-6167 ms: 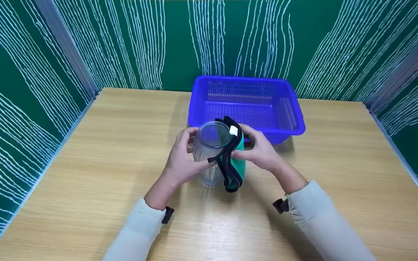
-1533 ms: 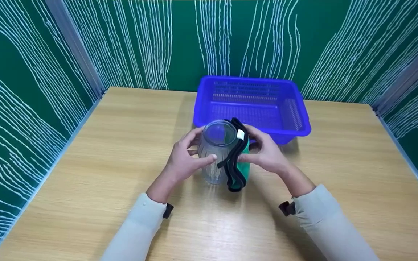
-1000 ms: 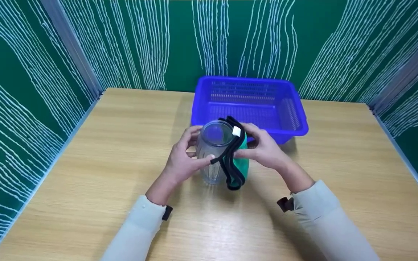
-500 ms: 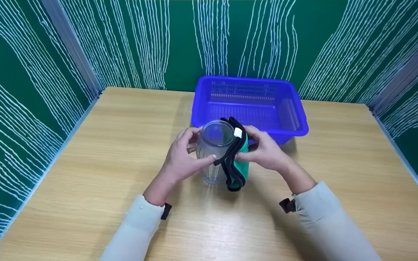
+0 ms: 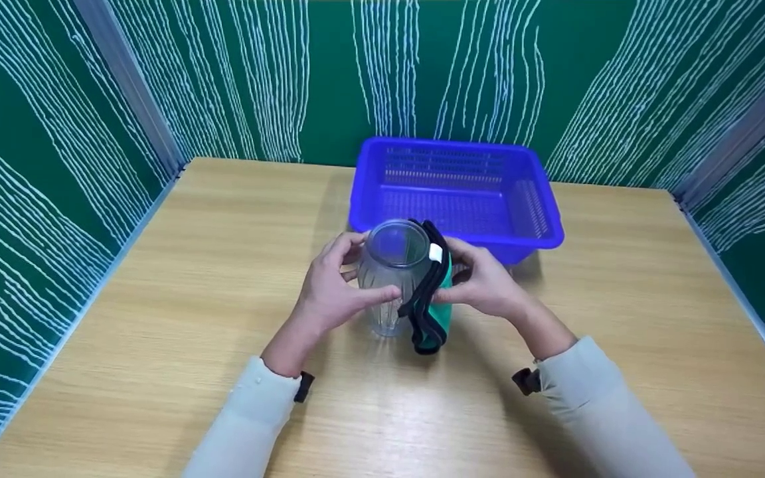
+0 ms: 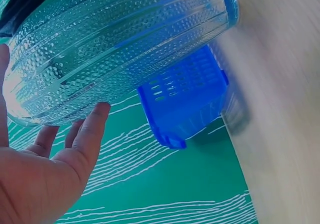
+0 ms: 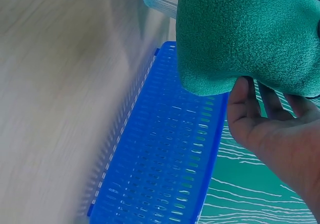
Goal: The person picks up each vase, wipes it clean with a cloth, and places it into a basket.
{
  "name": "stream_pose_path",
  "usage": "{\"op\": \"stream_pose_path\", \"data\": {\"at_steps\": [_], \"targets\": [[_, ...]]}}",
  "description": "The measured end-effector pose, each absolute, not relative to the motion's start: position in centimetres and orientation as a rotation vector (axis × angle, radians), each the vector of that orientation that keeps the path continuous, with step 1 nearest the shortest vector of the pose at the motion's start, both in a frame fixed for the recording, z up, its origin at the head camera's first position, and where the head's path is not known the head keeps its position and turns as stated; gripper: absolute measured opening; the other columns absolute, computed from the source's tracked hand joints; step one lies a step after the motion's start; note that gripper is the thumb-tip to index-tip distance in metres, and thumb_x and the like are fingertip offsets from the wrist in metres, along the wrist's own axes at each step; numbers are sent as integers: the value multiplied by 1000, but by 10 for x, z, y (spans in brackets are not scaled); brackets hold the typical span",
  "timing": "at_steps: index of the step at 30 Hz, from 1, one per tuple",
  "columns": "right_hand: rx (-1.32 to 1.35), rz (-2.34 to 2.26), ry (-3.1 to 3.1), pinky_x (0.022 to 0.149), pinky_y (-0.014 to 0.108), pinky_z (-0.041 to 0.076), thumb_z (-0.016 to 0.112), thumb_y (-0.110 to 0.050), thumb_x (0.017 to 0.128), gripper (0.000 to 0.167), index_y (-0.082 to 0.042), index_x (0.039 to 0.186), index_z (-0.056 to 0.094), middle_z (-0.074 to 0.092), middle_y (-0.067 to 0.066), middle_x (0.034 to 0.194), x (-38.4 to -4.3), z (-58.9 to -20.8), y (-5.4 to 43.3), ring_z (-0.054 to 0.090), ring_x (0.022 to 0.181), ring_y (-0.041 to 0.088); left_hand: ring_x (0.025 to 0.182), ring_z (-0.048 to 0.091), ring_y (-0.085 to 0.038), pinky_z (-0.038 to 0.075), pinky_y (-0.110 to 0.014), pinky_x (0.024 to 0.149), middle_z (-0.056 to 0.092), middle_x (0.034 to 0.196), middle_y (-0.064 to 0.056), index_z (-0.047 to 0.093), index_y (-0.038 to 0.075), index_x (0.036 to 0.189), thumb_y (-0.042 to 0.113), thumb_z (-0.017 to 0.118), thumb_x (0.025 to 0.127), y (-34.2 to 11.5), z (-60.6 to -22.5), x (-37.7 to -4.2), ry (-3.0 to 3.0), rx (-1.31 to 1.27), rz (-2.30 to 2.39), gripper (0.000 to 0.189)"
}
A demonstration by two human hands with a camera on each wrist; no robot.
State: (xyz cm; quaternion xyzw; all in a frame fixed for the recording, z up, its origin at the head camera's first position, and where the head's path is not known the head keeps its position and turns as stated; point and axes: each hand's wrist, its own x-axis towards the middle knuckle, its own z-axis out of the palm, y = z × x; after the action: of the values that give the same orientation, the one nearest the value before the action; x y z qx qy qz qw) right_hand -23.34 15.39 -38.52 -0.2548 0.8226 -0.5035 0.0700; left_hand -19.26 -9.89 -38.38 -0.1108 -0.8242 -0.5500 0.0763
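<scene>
A clear glass jar [image 5: 389,285] with ribbed, dimpled sides stands upright in front of me, its round mouth uncovered. My left hand [image 5: 333,289] grips it from the left, thumb across the near side and fingers round the far side. In the right hand [image 5: 485,279] is a folded green terry cloth [image 7: 240,38] with black edging and a white tag [image 5: 435,252]. The cloth lies along the jar's right side, its black edge hanging in folds. In the left wrist view the dimpled jar wall [image 6: 115,48] fills the top, above my fingers.
A blue-purple plastic basket [image 5: 369,212] with slotted walls stands just behind the jar, close to the back wall. The wooden table [image 5: 223,279] is walled on its sides by green panels [image 5: 329,79] with white wavy lines.
The cloth has shifted slightly down along the jar's right side since half a second ago. Its black edge, earlier by the left thumb tip, now hangs lower. Both hands keep their holds.
</scene>
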Motion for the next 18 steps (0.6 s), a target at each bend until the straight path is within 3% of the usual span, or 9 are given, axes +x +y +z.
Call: {"op": "stream_pose_path", "data": {"at_steps": [12,18], "targets": [[-779,-1472,2549,71,26,53,87,-9,62,81,-8,135,54,68,7,111,-235,-404,152,61,87,15,114,56,-13,52,-33,95,56,122,7,53,29,123,48,89,59,-101,-386,-193,-2488,-318,-1658,76],[-769,-1401,2569,81,45,53,88,-14,63,81,-6,136,53,64,9,126,-237,-412,152,59,103,21,115,56,-13,52,-34,96,56,123,7,52,29,124,50,88,60,-100,-386,-193,-2502,-309,-1661,76]]}}
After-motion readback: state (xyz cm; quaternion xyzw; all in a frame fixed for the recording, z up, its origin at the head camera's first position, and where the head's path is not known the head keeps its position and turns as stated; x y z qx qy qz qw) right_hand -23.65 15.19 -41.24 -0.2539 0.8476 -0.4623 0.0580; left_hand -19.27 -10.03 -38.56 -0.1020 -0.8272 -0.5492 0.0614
